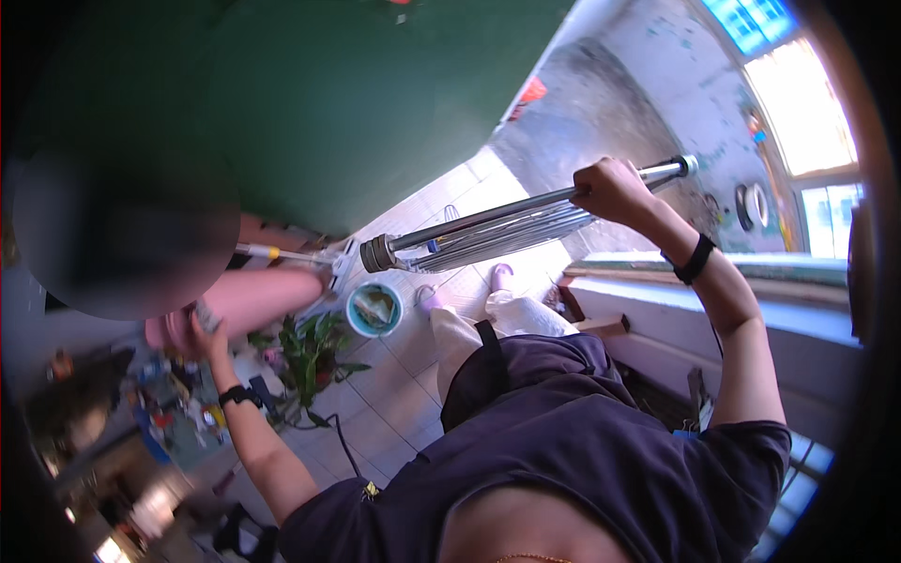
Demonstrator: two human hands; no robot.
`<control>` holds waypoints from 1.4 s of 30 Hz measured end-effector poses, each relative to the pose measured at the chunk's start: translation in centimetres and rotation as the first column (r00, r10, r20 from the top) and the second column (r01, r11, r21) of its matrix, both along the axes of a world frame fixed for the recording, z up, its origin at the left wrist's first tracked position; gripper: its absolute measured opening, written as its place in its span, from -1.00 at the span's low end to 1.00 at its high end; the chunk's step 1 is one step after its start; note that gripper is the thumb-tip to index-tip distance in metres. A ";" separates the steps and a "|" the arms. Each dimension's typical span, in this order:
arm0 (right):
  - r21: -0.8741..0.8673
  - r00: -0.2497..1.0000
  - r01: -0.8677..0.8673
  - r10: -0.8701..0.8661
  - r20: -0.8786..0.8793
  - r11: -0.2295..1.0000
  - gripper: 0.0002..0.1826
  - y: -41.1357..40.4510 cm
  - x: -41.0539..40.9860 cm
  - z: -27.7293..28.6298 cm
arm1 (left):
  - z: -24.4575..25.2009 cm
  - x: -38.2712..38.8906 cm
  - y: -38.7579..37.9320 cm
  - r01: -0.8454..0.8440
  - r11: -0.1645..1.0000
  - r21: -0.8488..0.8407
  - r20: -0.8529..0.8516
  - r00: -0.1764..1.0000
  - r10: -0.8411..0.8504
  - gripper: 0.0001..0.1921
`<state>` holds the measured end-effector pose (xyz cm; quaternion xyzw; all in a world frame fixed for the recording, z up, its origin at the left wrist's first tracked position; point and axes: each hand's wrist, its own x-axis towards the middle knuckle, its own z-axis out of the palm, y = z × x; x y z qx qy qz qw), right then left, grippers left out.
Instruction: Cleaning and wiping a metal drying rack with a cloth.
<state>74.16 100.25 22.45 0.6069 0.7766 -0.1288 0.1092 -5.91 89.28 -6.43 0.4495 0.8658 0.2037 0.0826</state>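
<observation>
My right hand point(611, 188) is closed round the metal tube of a folded metal rack point(486, 229), which looks like a folding drying rack. The rack slants across the view in front of me, with a dark ribbed end at its left and a pale cap at its right. Out to the left, my left hand point(209, 334) holds a small greyish thing, perhaps a cloth, against the rim of a pink cylindrical column or vase point(260, 299). A dark blurred disc hides part of that pink piece.
A large green panel point(317, 105) fills the upper left. Below the rack stand a blue bucket point(374, 310) with things in it and a leafy potted plant point(310, 359) on the tiled floor. A ledge point(739, 281) runs at the right, below windows. A cluttered surface point(190, 429) lies lower left.
</observation>
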 end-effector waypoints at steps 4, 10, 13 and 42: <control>0.047 0.989 0.101 -0.105 0.106 0.994 -0.83 -0.5 3.3 2.3 | 2.9 0.9 0.5 -0.117 0.992 0.037 -0.257 0.959 0.122 -0.29; 0.086 0.962 0.214 -0.225 0.155 0.973 -0.80 0.3 11.5 1.9 | 7.0 10.1 -0.8 -0.125 0.840 0.529 -0.087 0.976 0.200 -0.27; 0.090 0.955 0.264 -0.274 0.112 0.960 -0.79 1.6 14.5 1.8 | 3.9 13.8 -3.0 -0.180 0.909 0.377 0.249 0.964 0.088 -0.25; 0.296 0.727 0.683 -0.660 -0.190 0.668 -0.76 23.5 62.7 0.7 | 5.0 84.9 29.1 0.549 0.788 -0.278 0.940 0.324 0.106 -0.70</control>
